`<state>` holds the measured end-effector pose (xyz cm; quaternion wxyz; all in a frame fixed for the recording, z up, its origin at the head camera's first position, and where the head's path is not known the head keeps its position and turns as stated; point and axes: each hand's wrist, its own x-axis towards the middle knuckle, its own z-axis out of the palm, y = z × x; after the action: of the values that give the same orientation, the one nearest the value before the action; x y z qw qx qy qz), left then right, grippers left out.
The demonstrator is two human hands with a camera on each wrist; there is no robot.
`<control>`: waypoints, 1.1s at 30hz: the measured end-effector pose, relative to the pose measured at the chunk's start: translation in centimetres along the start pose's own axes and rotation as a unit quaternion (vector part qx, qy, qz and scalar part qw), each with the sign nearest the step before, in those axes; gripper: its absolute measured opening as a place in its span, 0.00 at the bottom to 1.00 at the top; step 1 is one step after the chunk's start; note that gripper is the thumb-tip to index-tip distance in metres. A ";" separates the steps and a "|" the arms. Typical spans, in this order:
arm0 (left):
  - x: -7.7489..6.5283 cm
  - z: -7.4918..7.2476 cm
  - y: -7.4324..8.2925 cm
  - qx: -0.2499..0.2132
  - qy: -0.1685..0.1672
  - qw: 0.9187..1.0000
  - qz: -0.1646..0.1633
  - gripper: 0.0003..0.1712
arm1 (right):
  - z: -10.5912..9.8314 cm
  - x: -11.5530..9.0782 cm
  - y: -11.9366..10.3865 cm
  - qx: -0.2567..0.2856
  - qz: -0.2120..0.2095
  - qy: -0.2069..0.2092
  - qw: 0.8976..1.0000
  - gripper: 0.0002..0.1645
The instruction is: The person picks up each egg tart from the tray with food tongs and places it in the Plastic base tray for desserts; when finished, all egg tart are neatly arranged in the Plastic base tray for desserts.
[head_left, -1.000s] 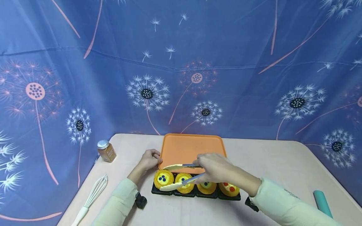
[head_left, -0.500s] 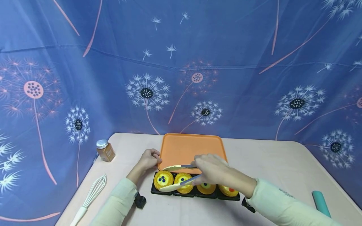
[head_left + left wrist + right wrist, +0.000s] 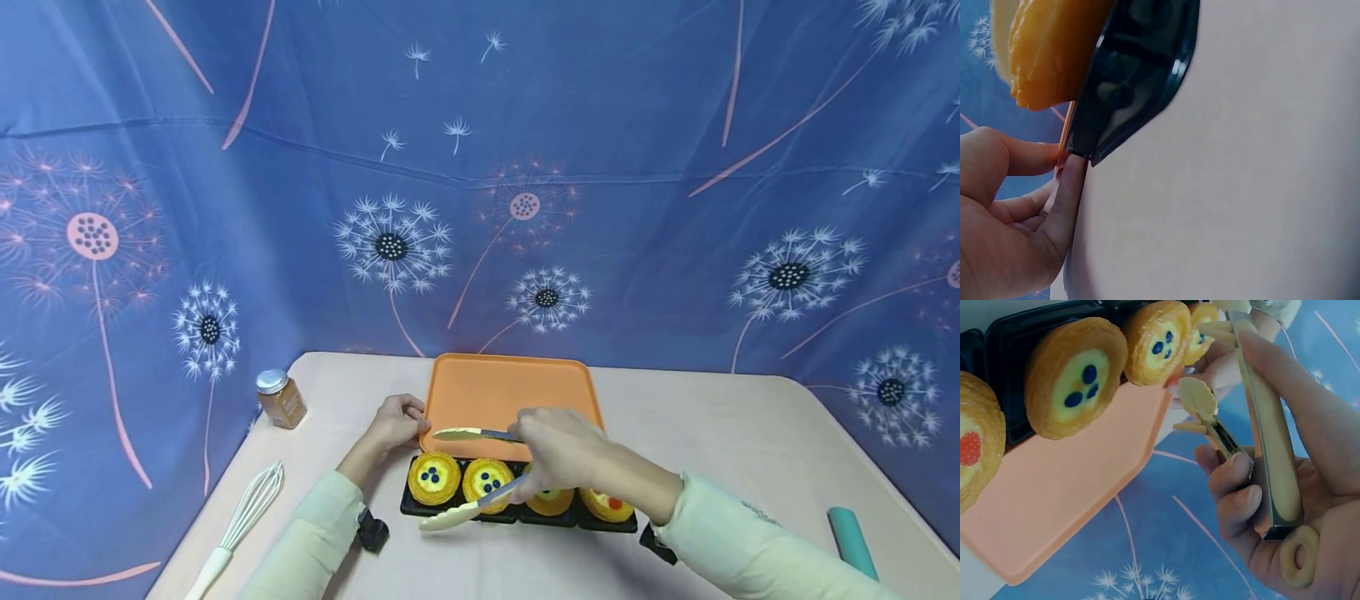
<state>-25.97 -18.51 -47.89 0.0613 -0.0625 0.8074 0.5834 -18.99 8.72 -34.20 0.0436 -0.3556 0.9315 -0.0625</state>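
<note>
My right hand (image 3: 562, 447) grips a pair of tongs with cream-coloured scalloped heads (image 3: 453, 517), its fingers curled round the metal arms (image 3: 1260, 425). The tong arms stand spread apart. One head overlaps the orange tray (image 3: 517, 396) in the head view; the other reaches past the near side of a black compartment tray (image 3: 550, 521). Between them lie egg tarts topped with blueberries (image 3: 434, 477), in the left compartments. At the right end, a tart with red pieces (image 3: 611, 504) is partly hidden by my right wrist. My left hand (image 3: 396, 422) pinches the orange tray's left edge.
A jar with a silver lid (image 3: 282, 400) stands at the table's left back. Below it lies a whisk (image 3: 247, 517) with a white handle. A teal cylinder (image 3: 853, 542) lies at the right. Patterned blue cloth (image 3: 637, 250) hangs behind the table.
The tong arms have spread wider: the near head has moved toward me, the far head slightly away. My right hand has shifted slightly left. My left hand keeps its place at the tray.
</note>
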 end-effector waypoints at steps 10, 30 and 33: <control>-0.2 0.0 0.2 0.003 0.011 1.000 -0.002 0.14 | -1.5 -1.1 0.3 0.031 0.012 0.016 0.999 0.48; -0.4 0.2 0.0 0.002 0.008 1.000 -0.004 0.14 | -1.8 -6.5 7.7 0.115 0.122 0.135 0.976 0.52; -0.3 0.2 0.1 0.000 0.006 1.000 -0.007 0.14 | -1.4 -7.0 9.2 0.104 0.152 0.161 0.970 0.49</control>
<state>-25.73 -18.25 -47.85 0.0606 -0.0712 0.8072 0.5829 -20.03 20.31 -33.93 -0.0615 -0.1884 0.9579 -0.2077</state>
